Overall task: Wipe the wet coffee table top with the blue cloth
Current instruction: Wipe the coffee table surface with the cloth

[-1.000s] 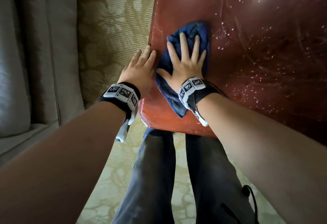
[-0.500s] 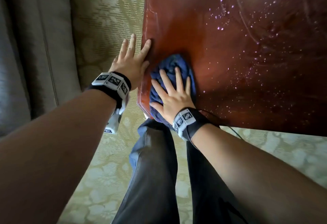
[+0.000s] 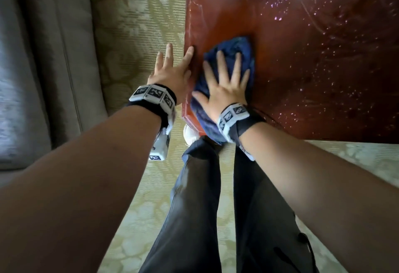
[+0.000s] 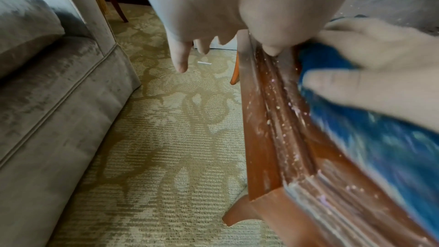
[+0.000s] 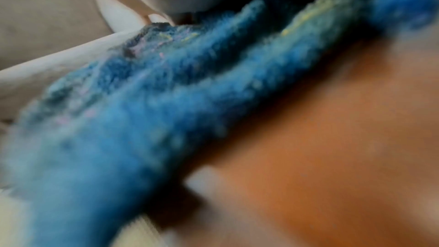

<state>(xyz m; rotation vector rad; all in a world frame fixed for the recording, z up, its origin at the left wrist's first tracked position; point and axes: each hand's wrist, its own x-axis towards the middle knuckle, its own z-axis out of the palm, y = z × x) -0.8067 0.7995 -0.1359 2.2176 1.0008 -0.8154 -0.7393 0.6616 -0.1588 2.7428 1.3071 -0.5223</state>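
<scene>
The blue cloth (image 3: 232,50) lies bunched on the near left corner of the reddish-brown coffee table top (image 3: 313,61); its near end hangs over the table's front edge. My right hand (image 3: 226,83) presses flat on the cloth with fingers spread. My left hand (image 3: 170,72) rests open against the table's left edge, thumb on the top, fingers over the carpet. In the left wrist view the left hand (image 4: 213,25) sits by the moulded table edge (image 4: 280,119) beside the cloth (image 4: 380,147). The right wrist view shows the blurred cloth (image 5: 166,110) on the wood (image 5: 332,138). Droplets speckle the top to the right.
A grey sofa (image 3: 43,67) stands left of the table, across a strip of patterned beige carpet (image 3: 138,24). My legs in dark trousers (image 3: 205,208) stand at the table's front edge. A table leg (image 4: 235,74) shows further along the left side.
The right hand has slid the cloth a little away from me along the left edge. The left hand stays on the edge.
</scene>
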